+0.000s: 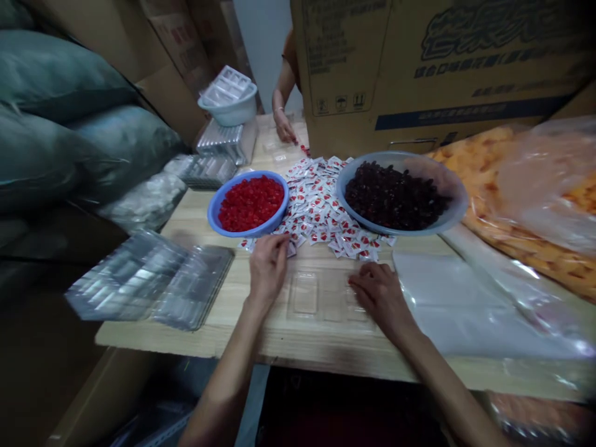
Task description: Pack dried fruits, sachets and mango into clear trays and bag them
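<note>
A clear plastic compartment tray (321, 297) lies on the wooden table (261, 335) in front of me. My left hand (267, 268) rests beside the tray's left end, fingers curled at the near edge of a pile of small red-and-white sachets (321, 208). My right hand (379, 292) lies on the tray's right end with the fingers bent down onto it. Behind the left hand stands a blue bowl of red candies (250, 202). A larger blue bowl of dark dried fruit (395, 194) stands behind the right hand.
Stacks of clear trays (153, 279) lie at the table's left edge, more behind (223, 141) under a white bowl (230, 105). Clear plastic bags (465, 298) and bagged orange fruit (526, 205) fill the right. A big cardboard box (419, 68) stands behind; another person's hand (285, 127) works beside it.
</note>
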`<action>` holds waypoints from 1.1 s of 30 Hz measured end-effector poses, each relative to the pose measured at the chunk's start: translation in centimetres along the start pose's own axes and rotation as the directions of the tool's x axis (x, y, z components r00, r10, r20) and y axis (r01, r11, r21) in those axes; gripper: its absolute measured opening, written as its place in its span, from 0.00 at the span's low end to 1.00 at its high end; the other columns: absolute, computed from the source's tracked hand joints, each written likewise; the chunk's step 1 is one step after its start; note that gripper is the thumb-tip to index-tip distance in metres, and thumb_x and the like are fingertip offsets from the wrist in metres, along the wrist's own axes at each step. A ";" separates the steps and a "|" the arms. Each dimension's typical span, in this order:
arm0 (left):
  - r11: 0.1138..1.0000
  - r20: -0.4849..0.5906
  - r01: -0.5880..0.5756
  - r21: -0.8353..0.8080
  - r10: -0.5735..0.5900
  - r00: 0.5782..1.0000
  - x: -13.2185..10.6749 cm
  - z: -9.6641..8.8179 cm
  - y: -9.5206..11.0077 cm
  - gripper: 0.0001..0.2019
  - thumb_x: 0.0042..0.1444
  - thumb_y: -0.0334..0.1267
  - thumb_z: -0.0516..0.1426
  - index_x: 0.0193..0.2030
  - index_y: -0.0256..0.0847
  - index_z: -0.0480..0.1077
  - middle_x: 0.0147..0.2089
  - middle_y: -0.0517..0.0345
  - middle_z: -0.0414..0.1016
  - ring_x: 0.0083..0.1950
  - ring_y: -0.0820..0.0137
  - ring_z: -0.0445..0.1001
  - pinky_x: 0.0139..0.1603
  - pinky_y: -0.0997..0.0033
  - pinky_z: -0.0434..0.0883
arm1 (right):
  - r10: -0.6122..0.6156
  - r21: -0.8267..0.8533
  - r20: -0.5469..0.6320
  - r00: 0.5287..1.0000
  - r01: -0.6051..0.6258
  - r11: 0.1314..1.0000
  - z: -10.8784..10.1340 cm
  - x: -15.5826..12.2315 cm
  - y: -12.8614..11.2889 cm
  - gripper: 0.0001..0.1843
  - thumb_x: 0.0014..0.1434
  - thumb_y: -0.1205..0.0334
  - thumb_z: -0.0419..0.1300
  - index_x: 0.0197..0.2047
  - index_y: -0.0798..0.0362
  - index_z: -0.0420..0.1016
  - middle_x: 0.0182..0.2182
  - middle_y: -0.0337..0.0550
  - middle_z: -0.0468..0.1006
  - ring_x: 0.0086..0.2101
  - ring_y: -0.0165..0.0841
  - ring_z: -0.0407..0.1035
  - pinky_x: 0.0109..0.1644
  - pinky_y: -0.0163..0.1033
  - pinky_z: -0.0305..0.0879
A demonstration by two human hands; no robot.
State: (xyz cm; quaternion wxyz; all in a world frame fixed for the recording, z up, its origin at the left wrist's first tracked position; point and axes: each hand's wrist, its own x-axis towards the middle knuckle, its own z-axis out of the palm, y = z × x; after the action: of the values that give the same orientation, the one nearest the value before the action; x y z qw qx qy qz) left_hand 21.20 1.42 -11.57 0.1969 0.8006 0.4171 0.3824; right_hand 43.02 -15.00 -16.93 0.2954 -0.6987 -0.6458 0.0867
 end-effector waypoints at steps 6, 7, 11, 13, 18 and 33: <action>0.953 0.014 0.070 0.296 -0.078 0.997 9.1 -4.7 -6.8 0.10 0.58 0.41 0.58 0.43 0.40 0.76 0.44 0.50 0.79 0.44 0.62 0.74 0.51 0.62 0.68 | -0.008 0.112 -0.066 0.998 0.015 0.994 -0.8 -0.2 -0.4 0.13 0.67 0.60 0.58 0.52 0.47 0.80 0.42 0.48 0.75 0.44 0.41 0.68 0.47 0.48 0.62; 0.952 0.096 0.064 0.300 -0.097 0.991 10.4 -4.3 -7.8 0.11 0.56 0.41 0.60 0.43 0.40 0.77 0.44 0.50 0.79 0.43 0.62 0.74 0.50 0.63 0.68 | 0.012 0.154 -0.113 0.993 0.005 0.988 -1.6 0.2 -0.4 0.13 0.68 0.60 0.57 0.52 0.47 0.80 0.42 0.48 0.75 0.44 0.41 0.69 0.48 0.48 0.63; 0.966 0.292 0.052 0.252 -0.127 0.948 12.8 -1.6 -10.1 0.11 0.48 0.41 0.64 0.38 0.40 0.77 0.39 0.52 0.78 0.37 0.65 0.73 0.42 0.68 0.68 | 0.128 0.206 -0.353 0.927 -0.056 0.977 -5.8 3.6 1.6 0.11 0.68 0.59 0.56 0.47 0.48 0.79 0.41 0.46 0.79 0.43 0.39 0.72 0.49 0.46 0.67; 0.966 0.272 0.091 0.244 -0.158 0.949 12.7 -0.9 -10.2 0.08 0.49 0.41 0.63 0.35 0.40 0.76 0.35 0.54 0.78 0.35 0.65 0.73 0.39 0.68 0.67 | 0.165 0.116 -0.398 0.902 -0.129 0.985 -7.7 6.3 3.8 0.12 0.66 0.58 0.57 0.46 0.51 0.80 0.40 0.47 0.80 0.41 0.40 0.73 0.48 0.46 0.69; 0.959 0.129 0.165 0.231 -0.199 0.972 11.5 -1.0 -9.7 0.08 0.52 0.42 0.62 0.36 0.42 0.76 0.34 0.55 0.79 0.35 0.63 0.74 0.42 0.66 0.69 | 0.293 -0.223 -0.125 0.948 -0.315 0.923 -7.9 13.4 8.9 0.13 0.60 0.66 0.59 0.47 0.56 0.81 0.43 0.51 0.82 0.43 0.41 0.74 0.51 0.44 0.68; 0.907 0.324 0.195 -0.374 -0.069 0.944 -0.6 1.3 2.9 0.16 0.61 0.42 0.60 0.55 0.45 0.72 0.37 0.59 0.77 0.35 0.70 0.74 0.40 0.69 0.72 | 0.388 -0.207 -0.152 0.909 -0.413 0.887 -7.2 15.6 9.7 0.18 0.55 0.75 0.55 0.47 0.57 0.79 0.40 0.51 0.82 0.41 0.40 0.74 0.47 0.41 0.68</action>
State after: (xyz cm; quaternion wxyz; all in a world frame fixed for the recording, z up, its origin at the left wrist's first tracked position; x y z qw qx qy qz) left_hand 23.48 -0.74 -10.83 0.4440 0.7619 0.3485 0.3178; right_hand 57.20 -2.20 -12.14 0.2204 -0.8503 -0.4768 0.0318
